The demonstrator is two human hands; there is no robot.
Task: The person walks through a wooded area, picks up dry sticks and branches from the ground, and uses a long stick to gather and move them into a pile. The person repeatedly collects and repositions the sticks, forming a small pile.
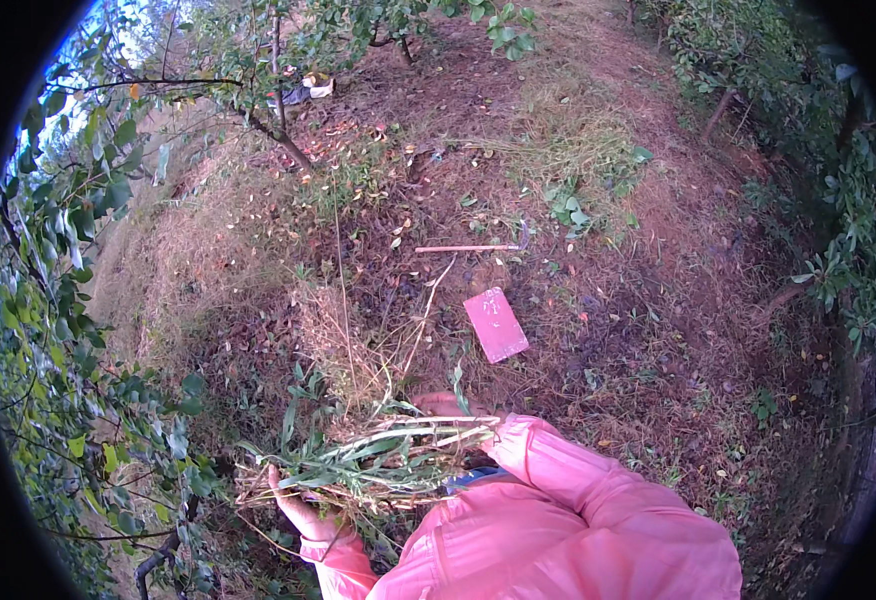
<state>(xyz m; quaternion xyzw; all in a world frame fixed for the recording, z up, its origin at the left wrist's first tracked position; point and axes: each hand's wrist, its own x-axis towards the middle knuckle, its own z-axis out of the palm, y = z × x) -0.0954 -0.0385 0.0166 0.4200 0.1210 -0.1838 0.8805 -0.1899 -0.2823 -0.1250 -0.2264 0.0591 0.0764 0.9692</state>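
A loose bundle of cut weeds (385, 454), green leaves mixed with dry stems, lies across both hands in front of my body. My left hand (303, 511) cradles its left end from below, thumb raised along the outer side. At the far side, near the cut stem ends, my right hand (445, 403) curls around the bundle; stems and leaves cover part of its fingers. Beyond the hands a pink rectangular board or box (496, 325) with worn, chipped patches rests on the ground. Farther out lies a long-handled sickle (468, 248), its wooden handle crosswise and its blade at the right.
Dry upright stalks (336, 330) stand just beyond the bundle. Leafy branches (107, 450) crowd the left, and a tree (843, 277) borders the right. A pile of pulled grass (595, 165) lies farther ahead. Pale and dark items (309, 90), unclear in kind, lie beyond a thin trunk (291, 146).
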